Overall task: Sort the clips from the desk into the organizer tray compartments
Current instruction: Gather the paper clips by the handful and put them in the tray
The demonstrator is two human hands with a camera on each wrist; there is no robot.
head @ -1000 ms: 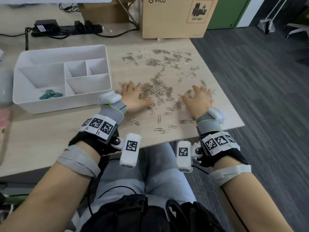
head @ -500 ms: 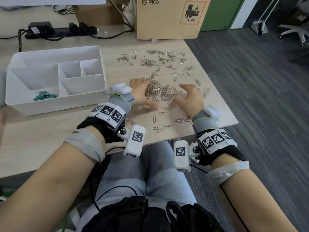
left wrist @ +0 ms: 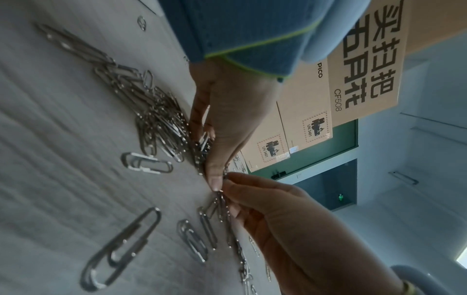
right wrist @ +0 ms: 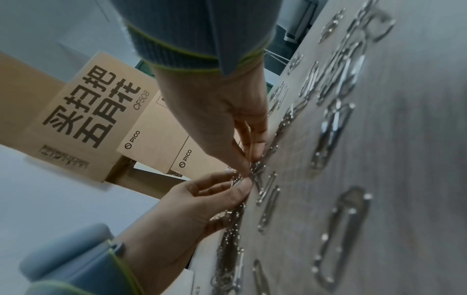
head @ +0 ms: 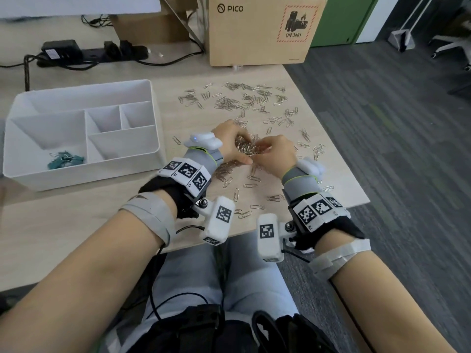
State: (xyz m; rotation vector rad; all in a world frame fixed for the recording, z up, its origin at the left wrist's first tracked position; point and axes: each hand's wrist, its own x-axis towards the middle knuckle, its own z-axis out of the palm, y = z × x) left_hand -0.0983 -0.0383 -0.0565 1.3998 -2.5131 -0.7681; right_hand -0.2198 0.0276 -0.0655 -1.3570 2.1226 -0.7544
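Observation:
Many silver paper clips (head: pixel 244 98) lie scattered over the right half of the wooden desk (head: pixel 76 225). My two hands meet around a gathered heap of clips (head: pixel 246 148). The left hand (head: pixel 233 145) curls its fingers round the heap from the left, thumb tip on the desk (left wrist: pixel 215 182). From the right, the right hand (head: pixel 270 151) pinches clips from the same heap (right wrist: pixel 248 169). The white organizer tray (head: pixel 81 90) stands to the left; its front-left compartment holds teal binder clips (head: pixel 65 159), and the other compartments look empty.
A PICO cardboard box (head: pixel 262 29) stands at the back of the desk, with a black power strip (head: pixel 89 53) and cables to its left. Loose clips (head: pixel 257 207) lie near the front edge. The desk's right edge drops off just beyond the clips.
Both hands, flat and apart on the desk a second ago, have swept inward and now curl together around one heap of paper clips.

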